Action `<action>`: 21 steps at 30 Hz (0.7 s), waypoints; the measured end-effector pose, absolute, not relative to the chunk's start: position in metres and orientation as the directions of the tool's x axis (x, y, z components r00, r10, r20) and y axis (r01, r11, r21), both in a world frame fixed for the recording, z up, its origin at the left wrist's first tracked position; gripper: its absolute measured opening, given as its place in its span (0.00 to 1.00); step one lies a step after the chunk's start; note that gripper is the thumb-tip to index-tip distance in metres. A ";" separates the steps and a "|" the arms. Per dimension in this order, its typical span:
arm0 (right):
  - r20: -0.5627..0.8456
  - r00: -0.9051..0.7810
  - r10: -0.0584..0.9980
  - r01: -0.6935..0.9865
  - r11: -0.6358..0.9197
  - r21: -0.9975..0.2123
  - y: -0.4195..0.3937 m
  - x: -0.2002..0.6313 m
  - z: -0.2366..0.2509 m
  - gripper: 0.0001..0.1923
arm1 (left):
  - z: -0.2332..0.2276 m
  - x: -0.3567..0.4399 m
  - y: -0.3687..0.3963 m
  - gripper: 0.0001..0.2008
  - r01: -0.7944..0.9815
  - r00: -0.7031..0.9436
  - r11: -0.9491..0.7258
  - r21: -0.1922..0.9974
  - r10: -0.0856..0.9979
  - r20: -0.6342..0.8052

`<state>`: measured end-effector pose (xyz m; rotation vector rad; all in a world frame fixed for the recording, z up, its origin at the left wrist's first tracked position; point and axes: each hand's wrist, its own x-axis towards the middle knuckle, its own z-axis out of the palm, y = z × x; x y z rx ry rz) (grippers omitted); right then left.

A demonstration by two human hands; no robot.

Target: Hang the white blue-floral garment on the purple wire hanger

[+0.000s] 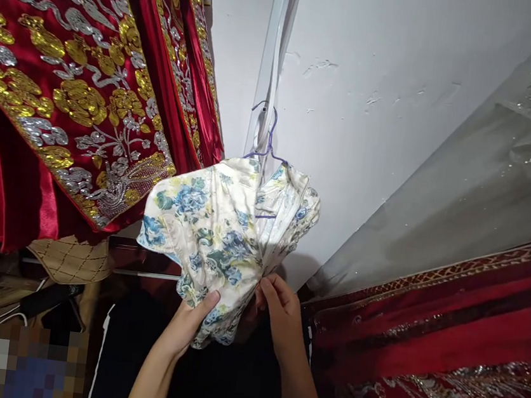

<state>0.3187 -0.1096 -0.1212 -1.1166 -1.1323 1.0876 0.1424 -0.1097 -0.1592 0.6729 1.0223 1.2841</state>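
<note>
A short-sleeved cream blouse (222, 239) with blue and green flowers hangs on a purple hanger (271, 137) in the middle of the head view. Its neckline is open in a V. My left hand (191, 321) grips the lower left side of the blouse, thumb on the front and fingers hidden behind the cloth. At the front edge, below the V, my right hand (279, 306) pinches the fabric between thumb and fingertips. Whether a fastener lies under those fingertips I cannot tell.
Red garments (80, 95) with gold and silver embroidery hang at the left. At the right are a sheer sparkling fabric (516, 144) and red beaded cloth (444, 353). Behind the hanger runs a white strap (276, 53) along the wall. A dark cable (50, 299) lies lower left.
</note>
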 end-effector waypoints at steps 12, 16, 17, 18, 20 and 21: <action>0.103 0.046 0.994 -0.035 0.105 -0.994 -0.115 0.309 -0.133 0.20 | -0.170 0.150 -0.104 0.24 0.226 -0.402 -0.319 0.920 0.830 0.386; 0.126 -0.044 0.991 -0.012 0.126 -0.992 -0.117 0.299 -0.126 0.22 | -0.157 0.172 -0.103 0.09 0.177 0.000 -0.369 0.912 0.927 0.375; 0.128 -0.047 0.991 -0.006 0.128 -0.992 -0.117 0.297 -0.125 0.22 | -0.156 0.176 -0.102 0.08 0.169 0.019 -0.366 0.915 0.929 0.369; 0.123 -0.050 0.991 -0.003 0.123 -0.992 -0.117 0.297 -0.126 0.22 | -0.156 0.179 -0.102 0.07 0.167 0.025 -0.366 0.916 0.930 0.367; 0.099 -0.045 0.994 -0.007 0.099 -0.995 -0.117 0.298 -0.129 0.21 | -0.158 0.182 -0.103 0.06 0.174 0.040 -0.366 0.914 0.930 0.364; 0.078 -0.034 0.996 -0.017 0.078 -0.997 -0.117 0.299 -0.130 0.21 | -0.160 0.182 -0.105 0.07 0.177 0.042 -0.363 0.915 0.931 0.361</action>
